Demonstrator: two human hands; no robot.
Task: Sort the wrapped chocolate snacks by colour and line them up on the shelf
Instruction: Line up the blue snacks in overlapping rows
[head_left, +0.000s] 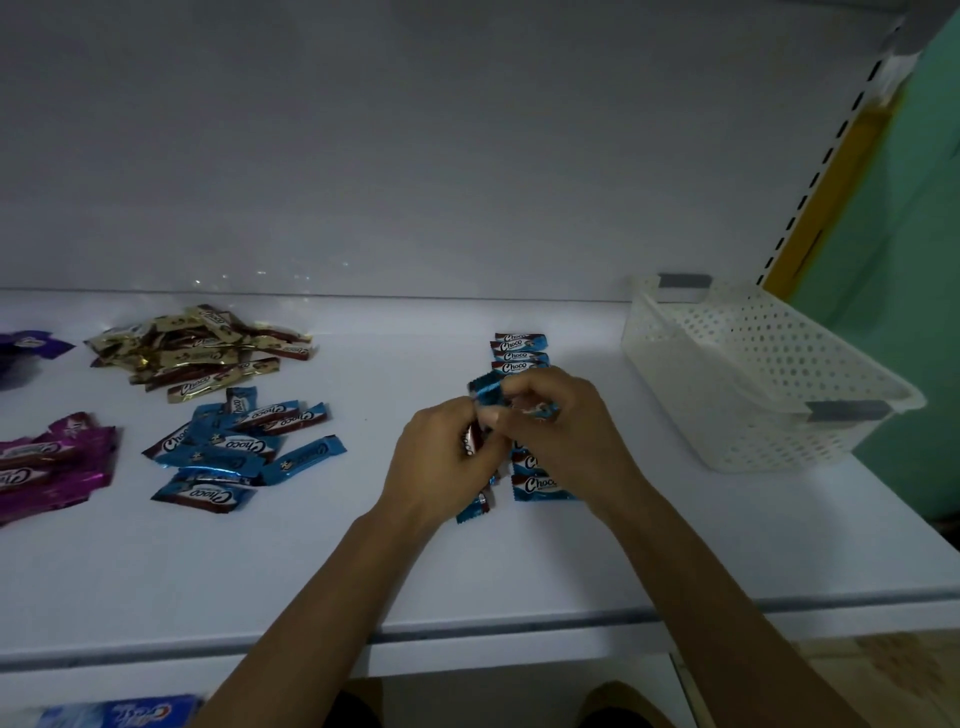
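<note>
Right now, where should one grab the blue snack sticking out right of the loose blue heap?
I'd pinch the blue snack at its free right end, coming from above and the right: it lies flat and slanted, that end clear of the heap, the other tucked against it.

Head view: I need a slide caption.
Left hand and right hand grip blue snacks above the blue row; loose blue pile waits left.

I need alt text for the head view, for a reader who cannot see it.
The left hand and right hand each hold blue wrapped snacks over a row of blue snacks on a white shelf. A blue pile, a gold pile and a magenta pile lie at left; a white perforated basket stands at right.
</note>
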